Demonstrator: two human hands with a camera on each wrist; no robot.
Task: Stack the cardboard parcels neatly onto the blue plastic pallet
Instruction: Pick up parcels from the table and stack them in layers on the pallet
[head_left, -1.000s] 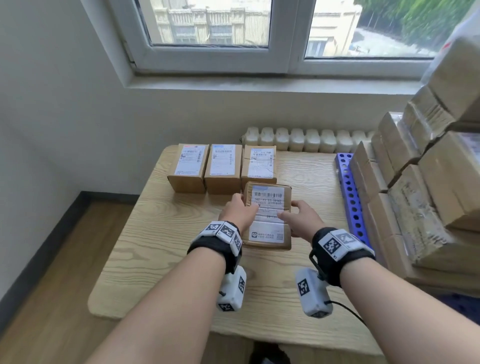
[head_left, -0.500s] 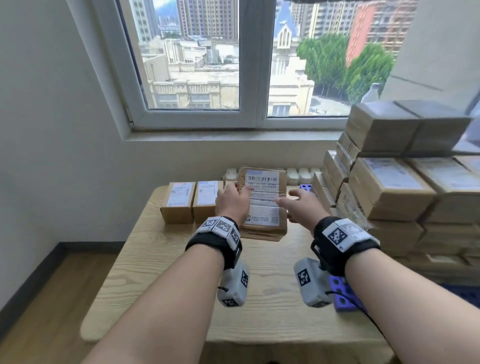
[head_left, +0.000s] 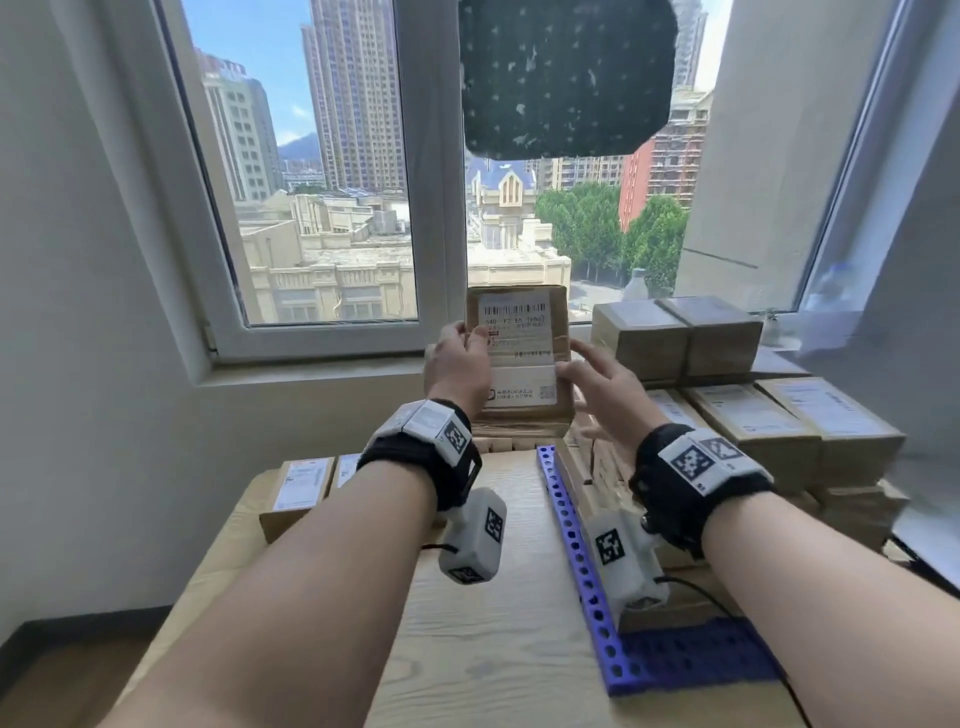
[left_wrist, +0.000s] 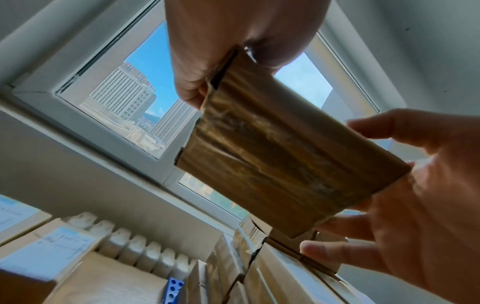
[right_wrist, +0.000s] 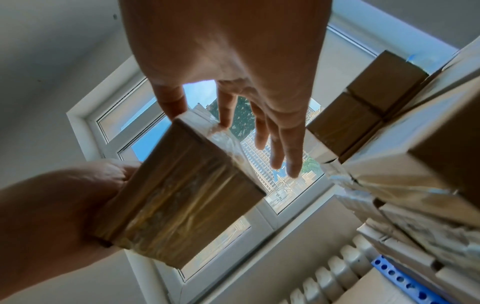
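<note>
**Parcel lifted off the table**

The parcel (head_left: 517, 353), on the table (head_left: 483, 649) a second ago, is now airborne beside the stack (head_left: 727, 395) on the pallet (head_left: 576, 551). Left hand (head_left: 457, 364) clamps its edge; right hand (head_left: 605, 387) steadies, fingers spread. Placement on top likely follows.

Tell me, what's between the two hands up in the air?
A cardboard parcel. The head view shows the left hand gripping one side and the right hand open against the other.

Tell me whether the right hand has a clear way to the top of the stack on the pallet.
Probably yes. The right hand, fingers straight, steadies the raised parcel beside the stack; nothing visible lies between them, though the left hand grips that parcel.
</note>
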